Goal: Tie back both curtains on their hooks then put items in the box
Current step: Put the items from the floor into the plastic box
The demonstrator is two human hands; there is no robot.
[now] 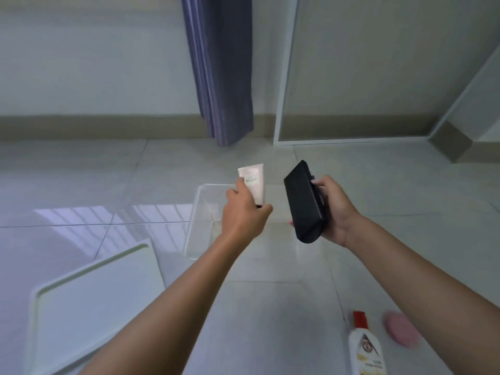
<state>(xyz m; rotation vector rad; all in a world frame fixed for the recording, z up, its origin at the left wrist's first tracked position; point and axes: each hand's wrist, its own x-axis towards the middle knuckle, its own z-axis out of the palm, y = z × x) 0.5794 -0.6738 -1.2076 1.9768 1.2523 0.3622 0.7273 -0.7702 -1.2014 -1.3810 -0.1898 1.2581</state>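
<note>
**Clear plastic box under two loaded hands**

Clear plastic box point(201, 209) sits on the tiled floor point(81, 169), open tile along its 9 and 12 o'clock edges. The left hand point(244, 212) grips a pale cream tube point(253, 182) above it; the right hand point(334, 209) clasps a black pouch point(304, 203) at 3 o'clock. White lid point(89, 301) lies at 7 o'clock, lotion bottle point(365, 347) at 5. Purple curtain point(219, 69) hangs at 12.

White door frame point(281, 77) and tan skirting point(94, 127) behind pale tiled floor point(81, 180).

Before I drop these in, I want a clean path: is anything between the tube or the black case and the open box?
Nothing visible. The tube and black case are held over the clear box, which looks open and empty.
</note>
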